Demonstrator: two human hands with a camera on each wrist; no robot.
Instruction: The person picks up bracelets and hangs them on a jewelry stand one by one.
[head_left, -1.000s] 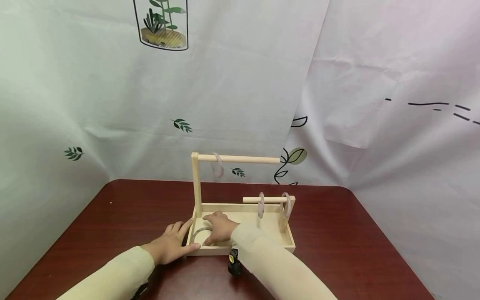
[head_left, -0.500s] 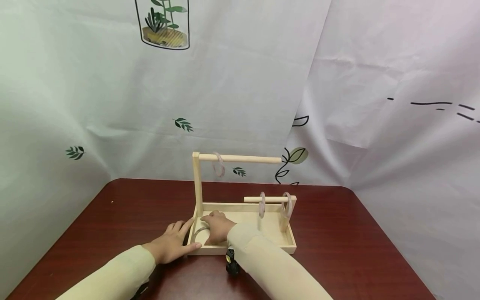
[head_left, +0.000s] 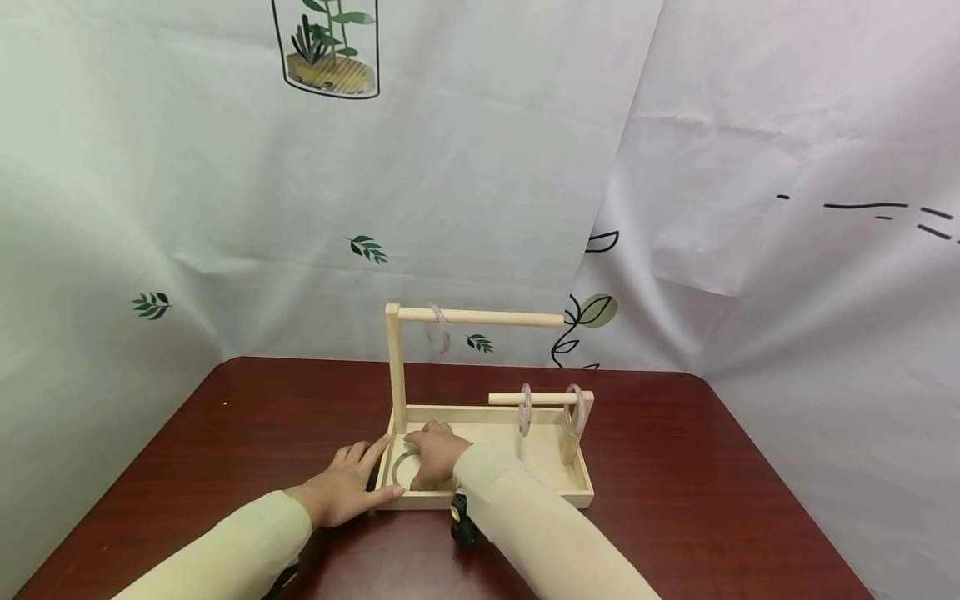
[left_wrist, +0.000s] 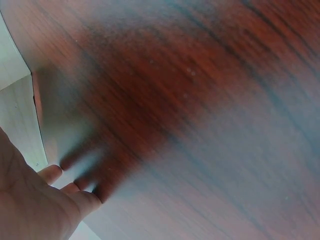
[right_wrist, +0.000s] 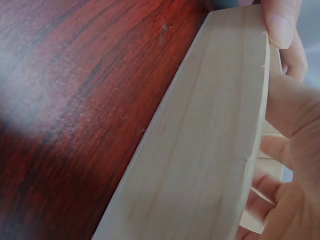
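Observation:
A wooden tray (head_left: 577,492) carries a tall post with a long rod (head_left: 480,317) and a short post with a low rod (head_left: 540,398). One clear ring (head_left: 437,331) hangs on the long rod. Two more rings (head_left: 524,410) hang on the low one. Another clear ring (head_left: 400,464) lies flat in the tray's left end. My right hand (head_left: 435,452) sits over it, fingers (right_wrist: 295,150) curled down onto it. My left hand (head_left: 347,487) lies flat on the table, its thumb against the tray's front left corner. The tray wall (right_wrist: 210,140) fills the right wrist view.
The dark red wooden table (head_left: 225,433) extends left and right of the tray and also shows as bare table top (left_wrist: 200,100). White printed sheets (head_left: 480,167) hang close behind and at both sides. A small black wrist device (head_left: 461,525) sits under my right sleeve.
Hardly anything has moved. My right hand has stayed on the flat ring, shifting a trifle. The left hand keeps its place at the tray corner.

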